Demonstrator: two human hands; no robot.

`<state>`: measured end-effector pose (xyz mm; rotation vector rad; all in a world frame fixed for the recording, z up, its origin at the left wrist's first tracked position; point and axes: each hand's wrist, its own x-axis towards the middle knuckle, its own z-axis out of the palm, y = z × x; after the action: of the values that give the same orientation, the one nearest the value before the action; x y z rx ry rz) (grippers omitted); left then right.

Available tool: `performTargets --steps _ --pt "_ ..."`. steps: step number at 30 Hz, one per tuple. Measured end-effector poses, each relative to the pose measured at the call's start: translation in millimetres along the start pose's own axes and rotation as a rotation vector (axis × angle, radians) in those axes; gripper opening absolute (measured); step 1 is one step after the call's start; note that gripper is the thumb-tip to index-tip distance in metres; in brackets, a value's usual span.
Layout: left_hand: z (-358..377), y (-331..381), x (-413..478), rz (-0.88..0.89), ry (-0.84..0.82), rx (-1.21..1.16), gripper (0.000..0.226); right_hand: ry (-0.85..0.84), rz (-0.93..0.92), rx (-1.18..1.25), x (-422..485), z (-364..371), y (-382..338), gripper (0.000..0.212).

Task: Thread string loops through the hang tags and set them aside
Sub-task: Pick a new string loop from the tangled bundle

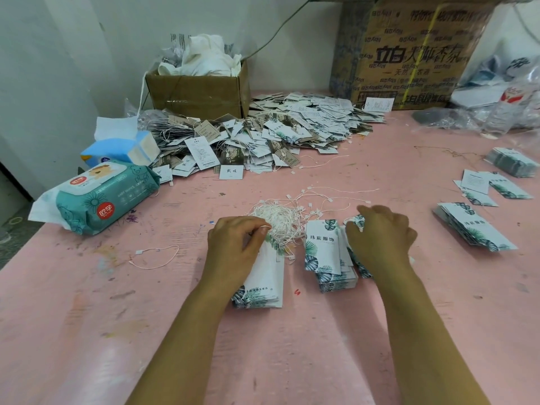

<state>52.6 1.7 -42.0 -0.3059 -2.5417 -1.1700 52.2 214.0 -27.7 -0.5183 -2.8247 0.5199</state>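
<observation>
On the pink table [87, 331], my left hand [233, 247] lies over a stack of white leaf-print hang tags [263, 285], its fingertips pinching into a tangle of white string loops [277, 220]. My right hand [380, 238] grips a hang tag [358, 222] at the right side of a second tag stack [324, 252]. A large heap of tags with strings attached [277, 135] lies at the back. One loose string loop [155, 257] lies to the left.
A teal wipes pack [99, 197] and a blue tissue pack [119, 150] sit at the left. A cardboard box of white cloth [198, 92] and a large printed carton [409, 54] stand at the back. More tag stacks [473, 226] and plastic bags [496, 92] lie right.
</observation>
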Motion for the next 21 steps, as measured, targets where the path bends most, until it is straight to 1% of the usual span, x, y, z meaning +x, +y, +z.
performTargets --steps 2,3,5,7,9,12,14,15,19,21 --pt "0.0 1.2 0.5 0.018 0.014 -0.004 0.016 0.09 -0.195 0.167 -5.1 3.2 -9.5 0.043" --pt "0.2 2.1 0.7 0.028 0.015 -0.004 0.016 0.092 -0.305 0.238 -9.4 4.8 -15.6 0.043" --pt "-0.1 4.5 0.2 0.055 0.014 -0.001 0.016 0.005 -0.483 0.323 -20.9 8.8 -29.5 0.041" --pt "-0.5 6.1 -0.7 0.091 0.019 0.0 0.015 -0.07 -0.603 0.341 -30.8 15.3 -41.3 0.038" --pt "-0.9 6.9 -1.1 0.118 0.026 0.009 0.013 -0.038 -0.658 0.324 -35.4 21.6 -48.2 0.032" --pt "-1.3 9.0 -1.5 0.146 0.018 0.019 0.012 0.069 -0.643 0.364 -34.3 23.3 -47.9 0.017" --pt "-1.3 10.2 -2.1 0.164 0.002 0.027 0.019 0.107 -0.624 0.414 -32.7 22.0 -45.0 0.011" --pt "-1.1 10.4 -2.1 0.165 -0.002 0.033 0.02 0.112 -0.604 0.445 -32.6 20.7 -44.0 0.009" --pt "-0.2 7.7 -1.6 0.152 0.025 0.049 0.01 0.108 -0.458 0.605 -29.8 18.7 -40.2 0.005" --pt "0.2 7.0 -1.6 0.147 0.036 0.046 0.013 0.11 -0.373 0.651 -27.9 18.4 -37.7 0.006"
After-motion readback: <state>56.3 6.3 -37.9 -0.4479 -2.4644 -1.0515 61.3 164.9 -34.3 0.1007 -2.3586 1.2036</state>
